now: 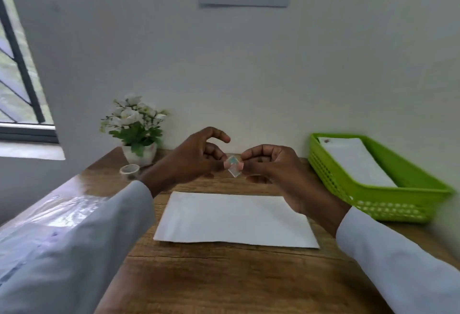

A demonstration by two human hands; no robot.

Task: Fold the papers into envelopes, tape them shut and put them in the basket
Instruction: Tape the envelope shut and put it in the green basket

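A folded white paper [236, 219] lies flat on the wooden table [224, 279] in front of me. Above its far edge my left hand [196, 157] and my right hand [271, 164] pinch a short piece of clear tape [233, 165] between their fingertips, one at each end. A roll of clear tape [129, 170] sits on the table to the left, beside the flower pot. The green basket [388, 204] stands at the right and holds a white folded envelope [353, 162].
A white pot of artificial flowers [135, 129] stands at the back left against the wall. A window [17, 77] is at the far left. Both my forearms in pale sleeves reach in from the lower corners.
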